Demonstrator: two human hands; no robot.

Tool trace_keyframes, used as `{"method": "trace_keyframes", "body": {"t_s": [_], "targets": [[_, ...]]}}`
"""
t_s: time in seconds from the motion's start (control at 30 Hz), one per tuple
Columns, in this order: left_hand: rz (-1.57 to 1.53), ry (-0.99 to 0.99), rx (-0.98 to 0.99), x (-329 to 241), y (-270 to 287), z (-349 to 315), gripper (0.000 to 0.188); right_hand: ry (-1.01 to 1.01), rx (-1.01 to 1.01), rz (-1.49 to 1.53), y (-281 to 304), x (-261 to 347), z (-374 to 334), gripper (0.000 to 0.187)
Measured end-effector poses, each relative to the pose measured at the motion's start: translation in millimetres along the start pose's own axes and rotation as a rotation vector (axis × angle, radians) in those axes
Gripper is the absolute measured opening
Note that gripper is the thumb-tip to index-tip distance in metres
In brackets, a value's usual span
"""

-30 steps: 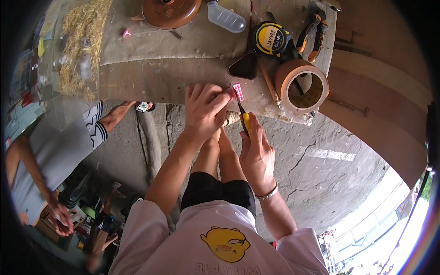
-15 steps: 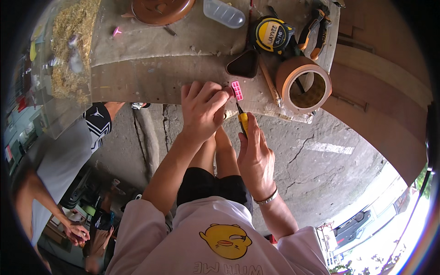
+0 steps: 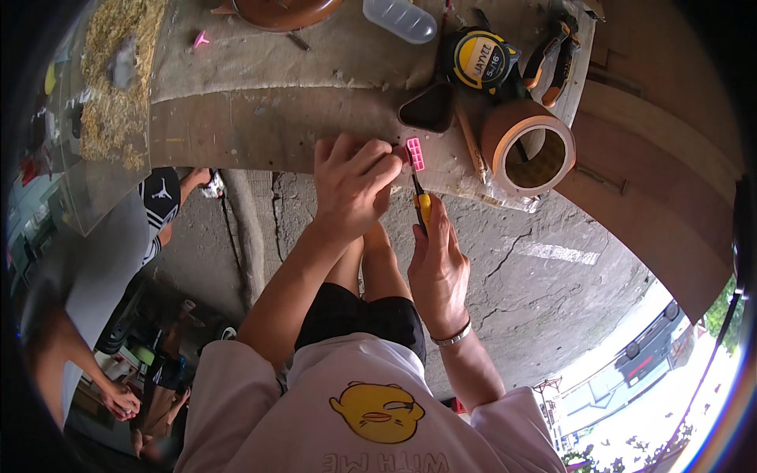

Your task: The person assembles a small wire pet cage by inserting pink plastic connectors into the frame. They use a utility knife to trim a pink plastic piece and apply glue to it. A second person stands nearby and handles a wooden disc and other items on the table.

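My left hand is closed at the table's front edge, its thumb and forefinger pinched against the left side of a small pink grid-like plastic piece. My right hand grips a slim tool with a yellow and black handle. The tool's thin dark end reaches up to the lower end of the pink piece; its exact tip shape is too small to tell. Just beyond the piece lies a dark, rounded triangular tray.
To the right are a roll of brown tape, a wooden stick, a tape measure and pliers. A brown round lid and clear plastic container lie farther back. Another person is at the left, near a clear-walled bin.
The view has shifted slightly, so the table things appear a little to the right. Both hands keep their hold, and the tool stays against the pink piece.
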State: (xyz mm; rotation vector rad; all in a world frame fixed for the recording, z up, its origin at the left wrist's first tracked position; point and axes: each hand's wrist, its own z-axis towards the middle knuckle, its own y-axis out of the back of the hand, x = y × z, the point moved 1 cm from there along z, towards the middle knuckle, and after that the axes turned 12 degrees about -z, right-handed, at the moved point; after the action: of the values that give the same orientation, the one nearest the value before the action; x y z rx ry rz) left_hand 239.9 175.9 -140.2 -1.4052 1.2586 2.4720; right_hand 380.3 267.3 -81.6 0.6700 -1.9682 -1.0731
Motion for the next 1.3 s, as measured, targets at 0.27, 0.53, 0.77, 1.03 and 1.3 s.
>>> {"method": "trace_keyframes", "body": {"t_s": [0.27, 0.53, 0.77, 1.03, 1.3], "targets": [[0.036, -0.015, 0.008, 1.7, -1.4, -0.5, 0.020, 0.007, -0.074, 0.008, -4.5, -0.2, -0.6, 0.050], [0.045, -0.021, 0.011, 2.3, -2.3, -0.3, 0.021, -0.027, -0.029, 0.026, 0.1, 4.9, 9.5, 0.047], [0.054, -0.028, 0.022, 3.9, -3.1, -2.7, 0.022, -0.021, -0.007, 0.026, 2.5, -1.0, 1.6, 0.047], [0.070, -0.051, -0.006, 5.4, -5.6, -3.0, 0.020, -0.012, -0.052, 0.043, 0.8, -3.9, -1.8, 0.045], [0.083, -0.041, -0.005, 3.2, -5.5, -1.4, 0.016, -0.029, -0.011, 0.044, 2.3, -1.4, 8.2, 0.044]]}}
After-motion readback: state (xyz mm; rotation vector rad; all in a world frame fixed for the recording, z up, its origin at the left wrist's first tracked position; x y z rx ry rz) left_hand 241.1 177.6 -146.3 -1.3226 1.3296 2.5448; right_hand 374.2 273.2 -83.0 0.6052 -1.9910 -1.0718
